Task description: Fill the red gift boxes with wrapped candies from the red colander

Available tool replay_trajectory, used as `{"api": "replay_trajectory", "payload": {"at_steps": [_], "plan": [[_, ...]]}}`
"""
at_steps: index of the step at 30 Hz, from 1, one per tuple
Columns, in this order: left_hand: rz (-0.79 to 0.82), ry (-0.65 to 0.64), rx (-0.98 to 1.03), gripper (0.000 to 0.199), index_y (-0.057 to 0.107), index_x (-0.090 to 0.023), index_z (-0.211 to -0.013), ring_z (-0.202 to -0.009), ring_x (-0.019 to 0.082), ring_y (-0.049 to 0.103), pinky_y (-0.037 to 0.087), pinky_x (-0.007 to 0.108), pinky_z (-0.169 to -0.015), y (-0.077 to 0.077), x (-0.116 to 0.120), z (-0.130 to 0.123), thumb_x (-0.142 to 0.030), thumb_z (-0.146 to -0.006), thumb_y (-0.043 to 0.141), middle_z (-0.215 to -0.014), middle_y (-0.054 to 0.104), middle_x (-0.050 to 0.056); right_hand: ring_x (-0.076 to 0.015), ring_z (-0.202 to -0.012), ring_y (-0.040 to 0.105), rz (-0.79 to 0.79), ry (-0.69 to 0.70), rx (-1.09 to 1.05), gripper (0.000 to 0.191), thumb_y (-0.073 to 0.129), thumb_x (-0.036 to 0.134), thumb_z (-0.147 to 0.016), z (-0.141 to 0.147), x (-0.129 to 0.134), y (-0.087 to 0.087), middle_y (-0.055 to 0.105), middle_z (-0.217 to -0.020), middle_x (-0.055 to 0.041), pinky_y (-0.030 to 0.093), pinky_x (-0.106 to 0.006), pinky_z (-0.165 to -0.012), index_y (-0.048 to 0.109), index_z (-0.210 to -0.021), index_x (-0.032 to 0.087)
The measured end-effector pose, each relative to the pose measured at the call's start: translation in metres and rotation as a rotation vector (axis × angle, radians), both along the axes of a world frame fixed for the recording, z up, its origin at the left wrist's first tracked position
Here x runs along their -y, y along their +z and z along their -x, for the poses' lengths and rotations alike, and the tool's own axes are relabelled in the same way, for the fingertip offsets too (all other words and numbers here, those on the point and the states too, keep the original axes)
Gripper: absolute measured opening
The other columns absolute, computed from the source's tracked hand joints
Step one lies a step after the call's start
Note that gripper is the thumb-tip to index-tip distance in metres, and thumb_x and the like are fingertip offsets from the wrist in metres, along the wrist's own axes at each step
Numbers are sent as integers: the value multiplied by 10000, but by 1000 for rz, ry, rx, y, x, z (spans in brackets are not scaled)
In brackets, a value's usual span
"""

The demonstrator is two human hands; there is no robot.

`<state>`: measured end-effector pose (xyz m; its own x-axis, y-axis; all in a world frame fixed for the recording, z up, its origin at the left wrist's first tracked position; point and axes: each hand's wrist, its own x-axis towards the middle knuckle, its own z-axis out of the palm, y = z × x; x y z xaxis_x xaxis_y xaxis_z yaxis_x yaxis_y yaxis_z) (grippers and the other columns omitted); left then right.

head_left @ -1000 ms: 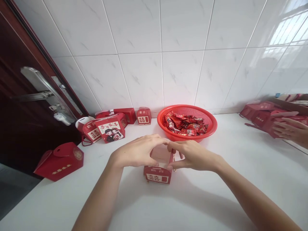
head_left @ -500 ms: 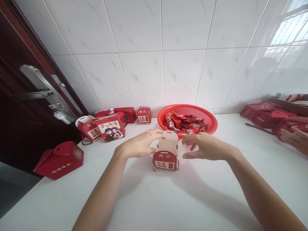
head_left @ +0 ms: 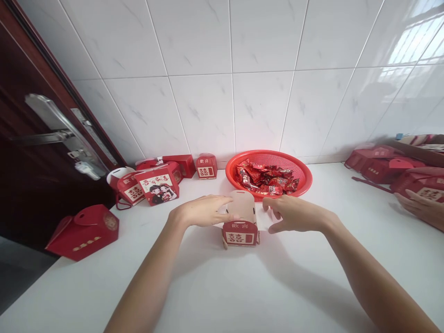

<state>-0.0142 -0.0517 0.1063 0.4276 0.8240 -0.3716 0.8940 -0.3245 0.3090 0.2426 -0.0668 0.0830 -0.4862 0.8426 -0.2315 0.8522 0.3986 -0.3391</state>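
Note:
A small red and cream candy box (head_left: 240,235) stands upright on the white counter, its top flaps unfolded and its pale inside showing. My left hand (head_left: 204,210) is at the box's left side, fingers stretched and apart, the thumb at the top of the front panel. On the other side, my right hand (head_left: 294,213) is beside the white right flap (head_left: 262,221), with fingers curved and apart from the thumb. Neither hand is closed on anything. Twisted cord shows at both lower sides of the box.
Behind the box sits a red plastic basket (head_left: 305,178) with red-wrapped candies (head_left: 267,178). Several red gift boxes (head_left: 157,185) stand at left, one (head_left: 207,166) by the wall. A co-worker's hand (head_left: 421,208) touches a red box at far right. A door handle (head_left: 52,137) is at left.
My left thumb has moved right onto the front panel's top. The right flap spreads further outward near my right hand. The co-worker's hand has shifted slightly left.

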Motion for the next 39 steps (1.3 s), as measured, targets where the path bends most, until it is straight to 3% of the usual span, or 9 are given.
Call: {"api": "replay_trajectory", "payload": {"at_steps": [3,11,15,19,26,28,32,35,39], "plan": [[30,-21,36,1018,352,-252,-1558,-1391,378,470,434,404,-1045,2,1,0,-838,-743,522,-1593,415,132,-231,-755,596,-15,13,1,298,689,407,-765,3,0,-1,653,-918,-56,400,-310,-549,573,-975,230],[54,-44,39,1308,150,-279,-1613,-1372,414,476,487,424,-973,-4,-3,0,-799,-558,722,-1593,404,151,-219,-708,584,8,33,-43,274,720,371,-741,8,0,-6,649,-878,-40,385,-311,-535,536,-888,232],[79,-28,-3,1376,73,-269,-1618,-1365,412,478,503,414,-935,-6,-1,-3,-743,-524,761,-1587,402,173,-245,-762,600,21,47,-34,347,747,418,-731,13,-2,-10,655,-913,-54,408,-323,-565,546,-936,223],[96,17,-65,1378,26,-276,-1615,-1265,401,564,525,383,-837,-4,4,-8,-686,-529,768,-1481,524,172,-245,-766,611,32,71,-26,387,756,446,-741,17,-4,-15,665,-940,-66,419,-321,-565,555,-971,207],[73,40,-118,1453,20,-262,-1613,-1319,436,506,516,413,-878,-6,9,-13,-762,-464,757,-1517,461,213,-220,-862,668,119,89,-277,302,749,342,-735,-18,-13,6,695,-974,-55,517,-317,-681,627,-976,207],[76,37,-103,1472,-11,-280,-1612,-1331,439,496,512,433,-900,-6,8,-12,-775,-458,756,-1542,433,206,-218,-901,675,64,58,-452,279,715,394,-776,-35,-20,13,706,-976,-60,534,-332,-760,653,-969,203],[84,-6,-45,1429,-40,-317,-1610,-1379,434,451,489,480,-969,-6,8,-9,-743,-507,762,-1618,341,163,-230,-874,685,-100,-186,-649,295,676,471,-801,-55,-48,7,726,-948,-72,541,-338,-743,656,-887,189],[71,-51,-10,1361,-21,-306,-1614,-1456,442,346,439,522,-1045,-4,10,-8,-705,-570,755,-1679,196,147,-232,-910,686,-155,-297,-451,241,585,397,-864,-50,-79,-10,729,-991,-84,540,-317,-735,652,-946,181],[1,-55,57,1311,33,-281,-1618,-1510,466,188,349,582,-1118,-2,14,-4,-759,-613,724,-1686,89,163,-294,-1035,664,-137,-299,-262,248,700,268,-760,-29,-118,-26,723,-1093,-92,521,-354,-840,701,-996,194]]}}
